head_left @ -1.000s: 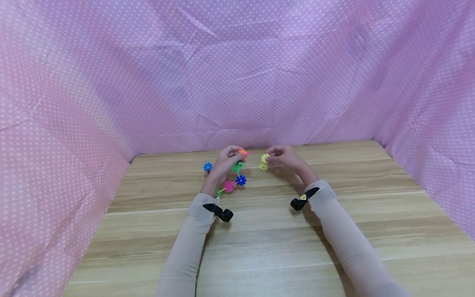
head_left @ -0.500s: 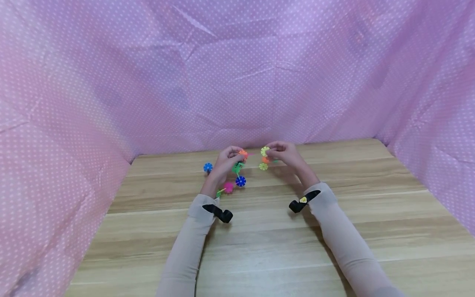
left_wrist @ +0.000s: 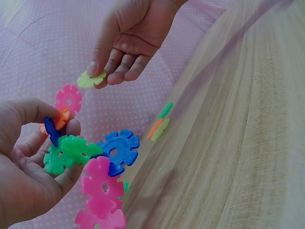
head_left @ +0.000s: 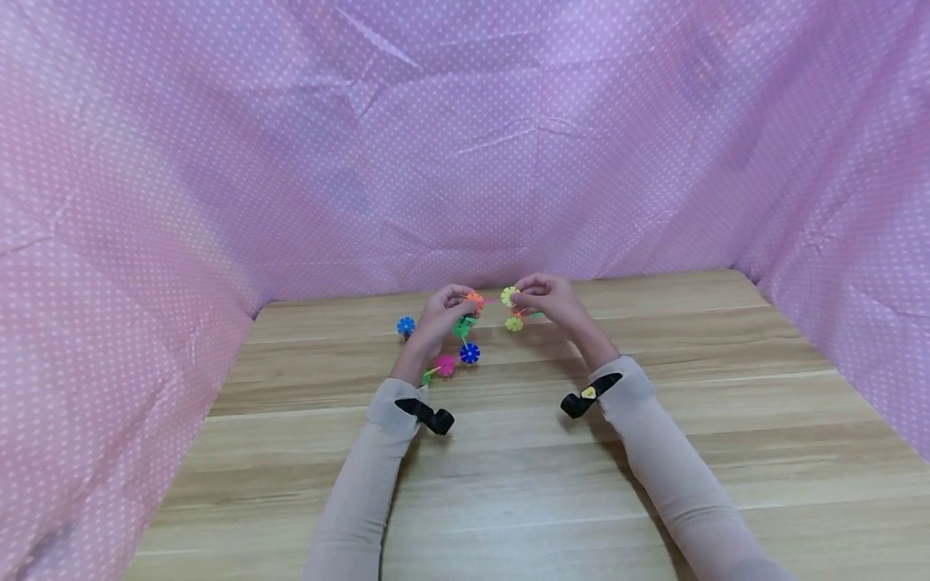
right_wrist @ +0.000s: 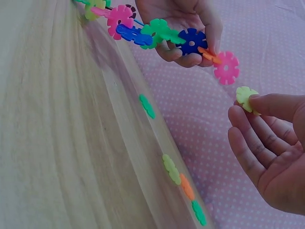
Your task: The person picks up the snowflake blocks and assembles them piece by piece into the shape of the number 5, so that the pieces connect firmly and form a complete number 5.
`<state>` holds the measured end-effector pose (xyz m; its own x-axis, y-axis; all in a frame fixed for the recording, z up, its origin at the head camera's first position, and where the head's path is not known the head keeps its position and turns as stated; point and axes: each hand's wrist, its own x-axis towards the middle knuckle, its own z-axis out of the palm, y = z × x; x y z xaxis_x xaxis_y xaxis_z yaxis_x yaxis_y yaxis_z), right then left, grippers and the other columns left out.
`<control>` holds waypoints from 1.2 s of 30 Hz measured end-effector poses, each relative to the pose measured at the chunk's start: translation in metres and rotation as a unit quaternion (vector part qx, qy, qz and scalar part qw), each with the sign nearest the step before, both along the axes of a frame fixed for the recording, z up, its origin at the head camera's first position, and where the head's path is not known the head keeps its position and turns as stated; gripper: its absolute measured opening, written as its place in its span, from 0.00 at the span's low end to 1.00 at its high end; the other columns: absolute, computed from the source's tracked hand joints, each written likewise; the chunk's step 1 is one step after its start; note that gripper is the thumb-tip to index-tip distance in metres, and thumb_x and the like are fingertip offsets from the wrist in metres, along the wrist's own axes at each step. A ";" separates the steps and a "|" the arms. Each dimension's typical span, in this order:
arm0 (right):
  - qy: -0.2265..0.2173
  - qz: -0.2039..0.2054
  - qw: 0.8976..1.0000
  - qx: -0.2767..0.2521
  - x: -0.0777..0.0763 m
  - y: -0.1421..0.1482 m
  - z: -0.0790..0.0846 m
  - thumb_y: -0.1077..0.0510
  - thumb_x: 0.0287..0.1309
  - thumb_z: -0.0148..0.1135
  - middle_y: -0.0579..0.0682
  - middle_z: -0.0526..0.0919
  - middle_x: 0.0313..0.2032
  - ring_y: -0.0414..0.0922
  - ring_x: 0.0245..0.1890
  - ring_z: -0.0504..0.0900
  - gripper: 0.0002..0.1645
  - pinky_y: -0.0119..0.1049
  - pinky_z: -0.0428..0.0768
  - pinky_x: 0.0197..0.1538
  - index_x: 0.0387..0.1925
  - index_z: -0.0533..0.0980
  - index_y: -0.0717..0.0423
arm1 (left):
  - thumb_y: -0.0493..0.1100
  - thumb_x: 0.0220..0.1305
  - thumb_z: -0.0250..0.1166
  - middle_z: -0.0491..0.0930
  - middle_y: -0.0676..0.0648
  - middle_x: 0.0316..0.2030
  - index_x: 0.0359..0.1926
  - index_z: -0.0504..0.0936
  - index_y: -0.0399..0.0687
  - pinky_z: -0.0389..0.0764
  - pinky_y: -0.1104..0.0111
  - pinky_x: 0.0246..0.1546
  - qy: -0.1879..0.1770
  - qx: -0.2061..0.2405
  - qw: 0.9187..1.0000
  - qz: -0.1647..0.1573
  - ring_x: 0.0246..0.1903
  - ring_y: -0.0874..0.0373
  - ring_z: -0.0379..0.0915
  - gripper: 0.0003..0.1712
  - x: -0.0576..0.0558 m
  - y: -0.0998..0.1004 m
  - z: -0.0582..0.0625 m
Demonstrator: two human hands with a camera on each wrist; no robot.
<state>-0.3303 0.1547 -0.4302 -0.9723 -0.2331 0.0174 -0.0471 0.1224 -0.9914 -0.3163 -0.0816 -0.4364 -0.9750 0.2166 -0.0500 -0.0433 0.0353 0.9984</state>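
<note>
My left hand [head_left: 438, 317] grips a chain of interlocking snowflake discs near its end, around the orange disc [head_left: 475, 302] and a dark blue disc [right_wrist: 192, 42]. A pink disc [right_wrist: 226, 68] sticks out past those fingertips. Green discs [left_wrist: 78, 149], a blue disc [left_wrist: 119, 149] and pink discs [left_wrist: 102, 183] hang along the chain below the hand. Between thumb and fingers, my right hand [head_left: 554, 300] pinches a pale yellow snowflake disc [right_wrist: 246, 98]. That disc is close to the pink end one, with a small gap between them.
On the wooden table [head_left: 494, 484] near its far edge lie a loose yellow disc [right_wrist: 171, 169], an orange disc [right_wrist: 187, 186] and a green disc [right_wrist: 198, 213]. Another green disc [right_wrist: 147, 106] lies apart. A pink dotted cloth [head_left: 465, 161] hangs behind the table.
My right hand has lifted the pale yellow disc off the area of the loose discs and moved it left, nearer the chain's end. The left hand stays almost still.
</note>
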 end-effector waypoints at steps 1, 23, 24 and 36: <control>0.000 0.001 1.000 -0.001 0.000 -0.001 0.000 0.64 0.65 0.67 0.46 0.89 0.32 0.40 0.32 0.88 0.15 0.57 0.85 0.54 0.49 0.76 0.70 | 0.39 0.72 0.63 0.82 0.54 0.35 0.52 0.78 0.43 0.83 0.69 0.46 0.000 0.000 1.000 0.000 0.47 0.46 0.81 0.10 0.000 0.000 0.000; 0.001 0.031 1.000 0.003 0.006 -0.005 0.003 0.65 0.66 0.65 0.43 0.89 0.30 0.43 0.29 0.89 0.14 0.61 0.84 0.54 0.49 0.75 0.69 | 0.40 0.73 0.62 0.82 0.53 0.37 0.54 0.77 0.44 0.82 0.67 0.48 -0.009 -0.011 1.000 -0.004 0.40 0.59 0.80 0.11 0.003 0.005 0.001; 0.000 0.032 0.999 0.003 0.006 -0.005 0.002 0.65 0.66 0.65 0.42 0.89 0.29 0.43 0.30 0.89 0.14 0.61 0.84 0.54 0.49 0.75 0.69 | 0.40 0.74 0.62 0.81 0.53 0.38 0.54 0.77 0.44 0.83 0.66 0.48 -0.010 -0.010 1.000 -0.006 0.41 0.58 0.79 0.12 0.003 0.005 0.002; 0.009 0.038 0.999 0.000 0.007 -0.006 0.003 0.68 0.67 0.62 0.47 0.90 0.30 0.43 0.29 0.89 0.10 0.60 0.85 0.52 0.48 0.76 0.69 | 0.44 0.75 0.61 0.76 0.51 0.41 0.58 0.76 0.42 0.78 0.74 0.40 -0.003 -0.002 1.000 -0.018 0.48 0.51 0.73 0.16 0.008 0.009 0.001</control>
